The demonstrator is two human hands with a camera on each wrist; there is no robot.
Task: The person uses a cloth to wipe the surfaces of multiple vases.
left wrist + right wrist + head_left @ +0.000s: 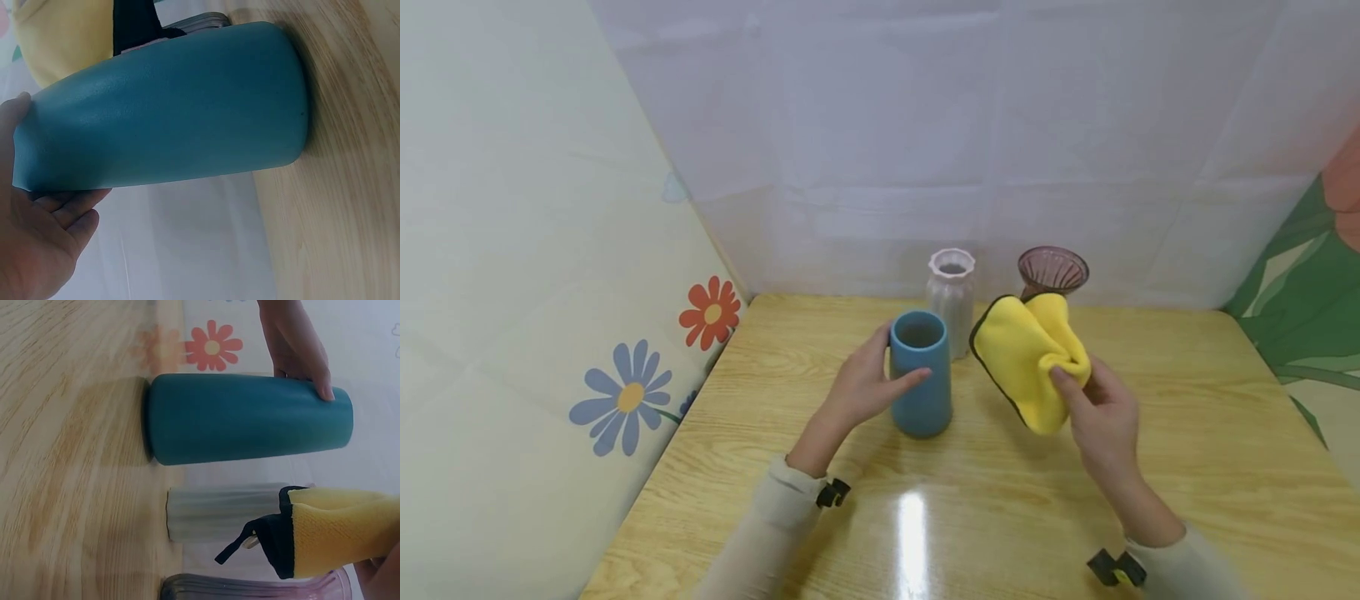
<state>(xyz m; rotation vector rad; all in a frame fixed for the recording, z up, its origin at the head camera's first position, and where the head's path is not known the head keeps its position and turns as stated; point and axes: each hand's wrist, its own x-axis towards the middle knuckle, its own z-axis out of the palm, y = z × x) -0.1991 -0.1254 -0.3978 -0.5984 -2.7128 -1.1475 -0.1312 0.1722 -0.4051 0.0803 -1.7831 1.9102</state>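
A blue-teal vase (pixel 921 387) stands upright on the wooden table, its open mouth facing up. My left hand (pixel 868 379) grips it near the rim, thumb across the front and fingers round the far side. In the left wrist view the vase (pixel 175 112) fills the middle, with the left hand (pixel 44 237) at its upper end. My right hand (pixel 1101 417) pinches a folded yellow cloth (pixel 1026 358) with dark edging, raised over the table to the right of the vase. A dark hanging loop (pixel 232 547) dangles from the cloth in the right wrist view.
A pale ribbed vase (pixel 951 292) with a scalloped rim stands just behind the blue one. Behind the cloth is a purple glass vase (pixel 1052 271) with a flared mouth, partly hidden. The wooden table (pixel 760 358) meets a white sheet (pixel 865 150) at its back edge.
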